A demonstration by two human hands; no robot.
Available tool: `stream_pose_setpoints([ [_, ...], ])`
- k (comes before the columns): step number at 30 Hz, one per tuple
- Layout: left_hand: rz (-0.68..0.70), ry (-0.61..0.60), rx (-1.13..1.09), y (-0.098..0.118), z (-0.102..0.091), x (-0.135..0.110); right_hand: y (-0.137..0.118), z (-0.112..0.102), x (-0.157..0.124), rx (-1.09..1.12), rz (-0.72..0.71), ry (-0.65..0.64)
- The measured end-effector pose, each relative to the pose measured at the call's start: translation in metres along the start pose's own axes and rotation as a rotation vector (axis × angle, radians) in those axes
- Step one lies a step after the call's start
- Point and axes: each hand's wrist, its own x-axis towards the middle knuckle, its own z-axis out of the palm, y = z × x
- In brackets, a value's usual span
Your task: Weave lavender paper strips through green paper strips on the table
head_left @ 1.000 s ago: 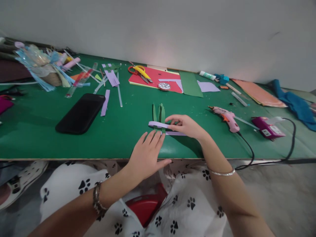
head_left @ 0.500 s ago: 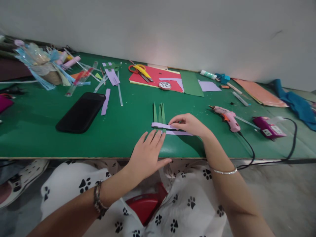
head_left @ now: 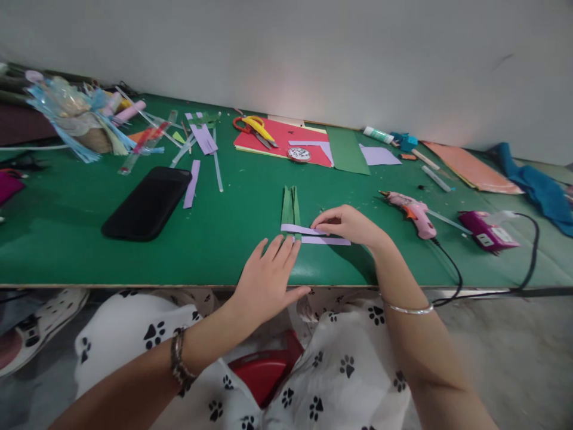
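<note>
My left hand lies flat with its fingers stretched out, its fingertips pressing on the lower ends of green paper strips. These strips point away from me on the table. My right hand pinches a purple paper strip that lies crosswise among the green ones. Just nearer to me runs a second purple paper strip, level with the first and partly hidden under my left fingertips. Whether the upper strip passes over or under each green one I cannot fully tell.
A black phone lies to the left. Yellow-handled scissors rest on red paper at the back. A pink glue gun with its cord and a purple power box sit at the right. Paper scraps lie back left.
My right hand has drawn the upper purple strip slightly to the right. The left green strip has shifted closer to the others. My left hand stays in place.
</note>
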Motion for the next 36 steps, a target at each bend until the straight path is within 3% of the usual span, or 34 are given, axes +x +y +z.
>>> stream_pose_setpoints([
  [4, -0.002, 0.001, 0.005, 0.0, -0.001, 0.0, -0.003, 0.003, -0.001, -0.127, -0.062, 0.05],
  [9, 0.031, 0.024, 0.006, 0.0, -0.004, -0.003, -0.015, 0.018, -0.005, -0.502, -0.219, 0.314],
  [12, 0.053, 0.055, 0.002, 0.001, -0.005, -0.006, -0.019, 0.024, -0.007, -0.699, -0.244, 0.324],
  [15, 0.06, 0.081, -0.013, 0.001, -0.004, -0.006, -0.015, 0.024, -0.008, -0.731, -0.232, 0.25],
  [18, 0.043, 0.102, -0.042, -0.004, -0.004, -0.004, -0.008, 0.02, -0.008, -0.743, -0.18, 0.26],
  [25, -0.092, 0.064, -0.041, -0.018, -0.005, 0.0, -0.008, 0.016, -0.014, -0.76, -0.086, 0.535],
  [28, -0.101, 0.02, -0.034, -0.018, -0.002, 0.001, -0.016, 0.019, -0.014, -0.685, -0.118, 0.477],
  [33, -0.105, -0.035, -0.028, -0.017, -0.002, 0.002, -0.025, 0.025, -0.011, -0.5, -0.226, 0.185],
  [36, -0.103, -0.039, -0.026, -0.018, -0.004, 0.002, -0.023, 0.028, -0.01, -0.471, -0.239, 0.132],
])
